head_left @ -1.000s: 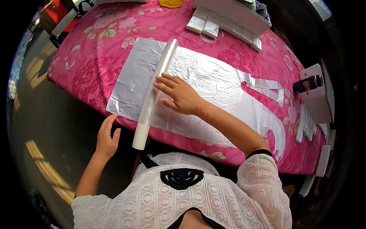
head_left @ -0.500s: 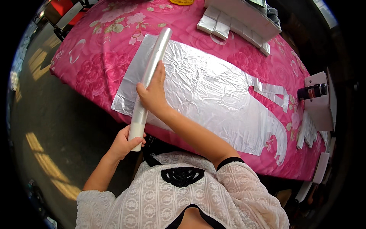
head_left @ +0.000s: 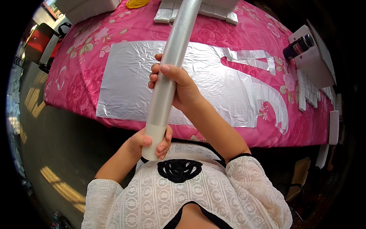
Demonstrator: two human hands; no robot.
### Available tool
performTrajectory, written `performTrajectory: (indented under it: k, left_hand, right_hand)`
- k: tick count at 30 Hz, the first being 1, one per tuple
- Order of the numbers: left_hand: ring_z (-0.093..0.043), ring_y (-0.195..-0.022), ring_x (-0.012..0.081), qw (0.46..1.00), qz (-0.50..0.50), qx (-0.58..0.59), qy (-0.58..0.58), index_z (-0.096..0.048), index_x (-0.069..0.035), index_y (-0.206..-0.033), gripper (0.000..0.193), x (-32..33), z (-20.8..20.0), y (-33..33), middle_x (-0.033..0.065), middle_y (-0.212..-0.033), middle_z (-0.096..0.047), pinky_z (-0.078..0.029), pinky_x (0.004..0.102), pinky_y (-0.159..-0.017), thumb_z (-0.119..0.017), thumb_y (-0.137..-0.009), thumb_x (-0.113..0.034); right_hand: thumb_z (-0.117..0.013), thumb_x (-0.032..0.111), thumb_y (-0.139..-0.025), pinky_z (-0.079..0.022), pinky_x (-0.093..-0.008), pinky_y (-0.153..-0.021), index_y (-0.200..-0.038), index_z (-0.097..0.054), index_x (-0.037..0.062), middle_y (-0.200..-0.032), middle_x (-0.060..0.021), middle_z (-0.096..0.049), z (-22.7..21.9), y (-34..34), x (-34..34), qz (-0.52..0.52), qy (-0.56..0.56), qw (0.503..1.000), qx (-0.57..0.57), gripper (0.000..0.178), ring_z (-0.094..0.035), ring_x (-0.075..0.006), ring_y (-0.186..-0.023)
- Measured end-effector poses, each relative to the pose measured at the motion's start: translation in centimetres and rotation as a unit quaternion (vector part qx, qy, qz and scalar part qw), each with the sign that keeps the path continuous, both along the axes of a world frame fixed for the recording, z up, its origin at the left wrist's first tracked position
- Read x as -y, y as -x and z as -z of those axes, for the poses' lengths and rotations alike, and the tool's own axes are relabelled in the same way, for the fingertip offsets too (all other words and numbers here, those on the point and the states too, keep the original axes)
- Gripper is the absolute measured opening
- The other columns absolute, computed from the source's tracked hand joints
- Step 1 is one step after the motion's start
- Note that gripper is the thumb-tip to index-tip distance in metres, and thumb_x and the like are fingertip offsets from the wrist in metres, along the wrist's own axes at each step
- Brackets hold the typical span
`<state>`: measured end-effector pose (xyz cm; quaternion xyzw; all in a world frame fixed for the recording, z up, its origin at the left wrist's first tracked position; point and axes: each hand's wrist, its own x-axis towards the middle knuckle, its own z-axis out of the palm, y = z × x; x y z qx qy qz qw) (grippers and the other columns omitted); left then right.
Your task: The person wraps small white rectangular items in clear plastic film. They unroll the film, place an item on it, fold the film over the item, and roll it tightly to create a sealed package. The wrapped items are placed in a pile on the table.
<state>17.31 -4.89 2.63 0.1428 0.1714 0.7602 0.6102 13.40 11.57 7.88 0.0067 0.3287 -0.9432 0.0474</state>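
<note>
A long roll of clear plastic film [head_left: 162, 101] rises at a tilt in front of me, its pale lower end near my chest. My left hand [head_left: 154, 143] is wrapped round that lower end. Higher up, my right hand [head_left: 177, 82] grips the roll's middle, thumb across the front and fingertips showing at its left side. Behind the roll, a shiny whitish plastic sheet [head_left: 124, 78] lies spread on the table, wrinkled, with strap-like pieces at its right end. The roll and my right forearm cover parts of the sheet.
A pink floral cloth [head_left: 82, 87] covers the table. Folded white packets [head_left: 164, 15] lie at the far side, near a yellow round object [head_left: 136, 3]. At right stand a dark jar [head_left: 298, 46], a white box [head_left: 310, 63] and more packets [head_left: 307, 89]. A chair [head_left: 38, 42] is far left.
The roll has come up off the sheet and nearer to me, moving right, with both hands still round it. My right hand's grip has shifted, its fingers now curling round the roll. The view has shifted.
</note>
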Motion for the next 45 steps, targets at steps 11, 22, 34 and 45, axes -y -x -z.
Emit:
performTrajectory:
  k: [11,22,34,45]
  left_hand:
    - [-0.055,-0.059,0.0126,0.840,-0.197,-0.344,0.370,-0.046,-0.003,-0.103,0.049,-3.3,2.7,-1.4,0.0067,-0.077,-0.056,-0.046,0.0254,-0.052,-0.050,-0.086,-0.048]
    - [-0.052,-0.053,0.0115,0.910,0.043,-0.180,0.370,-0.049,-0.002,-0.107,0.058,3.7,4.5,-2.8,0.0043,-0.069,-0.054,-0.044,0.0247,-0.049,-0.064,-0.076,-0.048]
    - [-0.052,-0.056,0.0103,0.907,0.040,-0.169,0.383,-0.050,-0.001,-0.108,0.055,4.1,4.8,-2.8,0.0038,-0.071,-0.055,-0.043,0.0228,-0.052,-0.066,-0.074,-0.042]
    - [-0.056,-0.081,0.0112,0.870,0.181,-0.167,0.426,-0.051,-0.001,-0.112,0.067,10.2,3.4,-0.8,0.0049,-0.089,-0.059,-0.046,0.0259,-0.075,-0.076,-0.065,-0.041]
  right_hand:
    - [-0.068,0.017,-0.072,-0.049,-0.0303,-0.067,-0.109,-0.041,-0.0019,-0.087,-0.0096,-0.053,7.2,-4.1,-1.4,0.112,-0.193,0.972,0.076,0.050,-0.057,-0.0161,-0.077]
    - [-0.061,0.017,-0.081,-0.045,-0.0216,-0.063,-0.107,-0.052,0.0005,-0.090,-0.0053,-0.059,10.4,-0.3,-16.4,0.235,-0.278,0.916,0.172,0.032,-0.055,-0.0108,-0.079]
    - [-0.064,0.023,-0.081,-0.039,-0.0200,-0.052,-0.086,-0.064,0.0044,-0.069,0.0011,-0.058,9.1,-0.4,-16.9,-0.058,-0.469,0.874,0.112,0.019,-0.050,-0.0045,-0.059]
    - [-0.062,0.019,-0.082,-0.042,-0.0215,-0.050,-0.087,-0.063,-0.0013,-0.068,-0.0025,-0.061,11.6,-3.1,-34.2,0.311,-0.589,0.715,0.210,0.021,-0.051,-0.0077,-0.052]
